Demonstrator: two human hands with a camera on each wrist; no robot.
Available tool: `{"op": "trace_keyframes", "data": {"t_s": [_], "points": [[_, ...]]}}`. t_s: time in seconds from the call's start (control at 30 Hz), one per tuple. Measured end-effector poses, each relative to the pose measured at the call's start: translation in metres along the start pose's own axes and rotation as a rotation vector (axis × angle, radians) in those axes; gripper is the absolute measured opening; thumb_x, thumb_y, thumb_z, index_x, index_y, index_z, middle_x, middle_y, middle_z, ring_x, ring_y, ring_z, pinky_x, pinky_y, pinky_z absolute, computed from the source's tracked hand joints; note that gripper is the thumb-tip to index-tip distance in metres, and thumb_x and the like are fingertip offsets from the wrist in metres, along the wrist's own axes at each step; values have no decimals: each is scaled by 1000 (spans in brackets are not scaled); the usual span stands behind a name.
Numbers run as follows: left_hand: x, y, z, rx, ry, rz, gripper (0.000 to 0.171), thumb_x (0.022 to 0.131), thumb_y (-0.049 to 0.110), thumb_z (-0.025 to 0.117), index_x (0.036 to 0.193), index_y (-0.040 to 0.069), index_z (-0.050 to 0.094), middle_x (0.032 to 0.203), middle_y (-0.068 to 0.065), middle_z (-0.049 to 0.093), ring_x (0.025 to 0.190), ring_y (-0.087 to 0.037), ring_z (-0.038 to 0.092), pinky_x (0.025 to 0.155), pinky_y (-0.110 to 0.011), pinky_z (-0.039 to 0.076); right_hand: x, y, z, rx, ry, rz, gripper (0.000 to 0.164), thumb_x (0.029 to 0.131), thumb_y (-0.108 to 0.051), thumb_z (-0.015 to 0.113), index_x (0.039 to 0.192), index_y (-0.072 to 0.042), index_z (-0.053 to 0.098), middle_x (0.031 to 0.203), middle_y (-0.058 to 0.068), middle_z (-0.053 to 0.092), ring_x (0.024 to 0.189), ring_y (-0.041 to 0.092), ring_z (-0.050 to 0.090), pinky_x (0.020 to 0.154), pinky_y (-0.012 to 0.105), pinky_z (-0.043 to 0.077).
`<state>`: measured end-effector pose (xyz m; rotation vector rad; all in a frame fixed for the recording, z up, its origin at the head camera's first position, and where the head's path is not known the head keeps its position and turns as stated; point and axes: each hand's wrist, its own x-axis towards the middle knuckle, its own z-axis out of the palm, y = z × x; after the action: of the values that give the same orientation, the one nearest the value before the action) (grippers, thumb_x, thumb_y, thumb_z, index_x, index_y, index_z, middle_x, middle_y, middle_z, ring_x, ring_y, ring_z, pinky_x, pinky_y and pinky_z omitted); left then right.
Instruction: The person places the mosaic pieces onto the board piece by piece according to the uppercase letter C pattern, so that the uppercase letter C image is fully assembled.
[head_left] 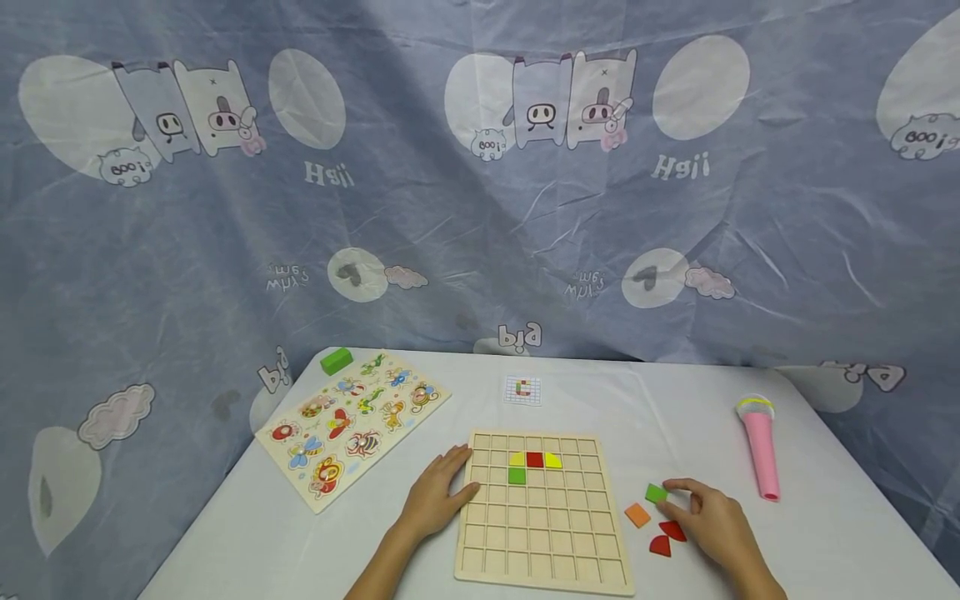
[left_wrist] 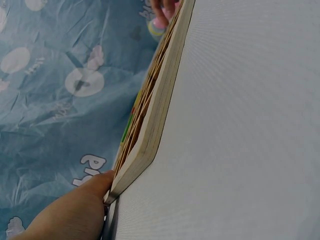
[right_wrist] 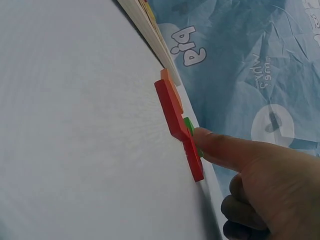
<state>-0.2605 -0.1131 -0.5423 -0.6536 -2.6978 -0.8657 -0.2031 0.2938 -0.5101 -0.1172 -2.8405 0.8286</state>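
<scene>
Two hands on the job from where I stand. Right hand (head_left: 711, 521): thumb and forefinger narrow, pinching the near edge of a green tile (head_left: 656, 493) off the board's right side; whether it's clear of the table (head_left: 697, 408), can't tell. Left hand (head_left: 438, 498): spread, fingers and thumb against the left edge of the wooden grid board (head_left: 541, 542), apparently steadying it.

Main risk, I'd say: the slip. Grip takes only an edge of a thin tile, so it could pivot or pop out. Next: crowding. One red fan piece (head_left: 672, 531) sits right beside the right hand, another (head_left: 660, 546) and the orange tile (head_left: 637, 515) near; a low drag could scatter them.

On the board: two yellow pieces (head_left: 517, 459) flanking a red square (head_left: 535, 460), green square (head_left: 517, 476) below the left one. A tile put down askew could ride on the ridges instead of seating; a brushing knuckle could knock a set piece loose. If the left hand shoves sideways, the board could slide and shift the target cells. Small card (head_left: 522, 389) beyond the board: pattern too tiny to read closely, so a misread is plausible. Pink microphone (head_left: 763, 457) well apart, little danger.
</scene>
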Motion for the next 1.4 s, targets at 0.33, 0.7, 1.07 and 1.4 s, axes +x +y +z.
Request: {"op": "trace_keyframes", "data": {"t_s": [0.33,0.7,1.07,1.4], "points": [[0,0,0,2,-2,4,61,89,45,56,135,7,47,139,-10,44,130,-26,37,108,-44,26,-1,3,0,-36,108,-51,34,75,-25,76,103,-7,68,54,-3,36,46,11,31,39,22,23],[0,-2,1,4,0,-1,60,89,45,56,135,7,46,140,-9,44,130,-26,37,109,-42,26,2,-30,2,61,235,-205,30,73,-23,78,101,-15,69,52,-7,31,42,4,25,36,20,23],[0,0,1,7,-18,-8,61,89,47,54,136,9,46,140,-7,43,131,-24,35,110,-40,25,-3,-98,41,174,22,-318,27,75,-27,77,100,-20,69,49,-13,30,42,-1,21,37,16,24],[0,0,1,3,-22,-15,61,89,47,55,135,8,46,140,-7,43,131,-24,36,109,-42,25,-4,-129,76,193,-46,-322,27,76,-36,75,99,-23,70,46,-13,33,41,0,23,37,17,22]]}}
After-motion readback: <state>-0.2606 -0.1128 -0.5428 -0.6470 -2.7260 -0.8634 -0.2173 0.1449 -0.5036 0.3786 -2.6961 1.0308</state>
